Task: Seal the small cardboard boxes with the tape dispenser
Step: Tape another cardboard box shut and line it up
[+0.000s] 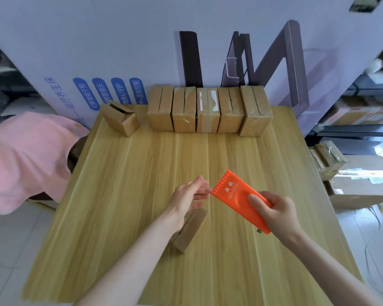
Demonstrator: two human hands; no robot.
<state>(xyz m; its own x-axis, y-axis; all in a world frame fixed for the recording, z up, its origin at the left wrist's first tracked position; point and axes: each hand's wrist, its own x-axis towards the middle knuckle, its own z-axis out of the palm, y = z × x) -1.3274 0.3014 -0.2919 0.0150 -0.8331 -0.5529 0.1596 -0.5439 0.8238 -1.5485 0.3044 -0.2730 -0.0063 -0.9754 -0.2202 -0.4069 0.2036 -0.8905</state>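
Note:
My right hand (276, 213) grips an orange tape dispenser (234, 195) above the middle of the wooden table (119, 195). My left hand (186, 195) reaches to the dispenser's front edge, where thumb and fingertips pinch what looks like the clear tape end. A small closed cardboard box (190, 230) lies on the table under my left wrist, partly hidden by it. Along the table's back edge stands a row of several small boxes (208, 111) with clear tape on them. An open box (119, 120) sits tilted at the back left.
A large white printed carton (97, 51) stands behind the table. A pink cloth (24, 157) covers something to the left. Larger cardboard boxes (358, 184) sit on the floor to the right, with shelving behind them.

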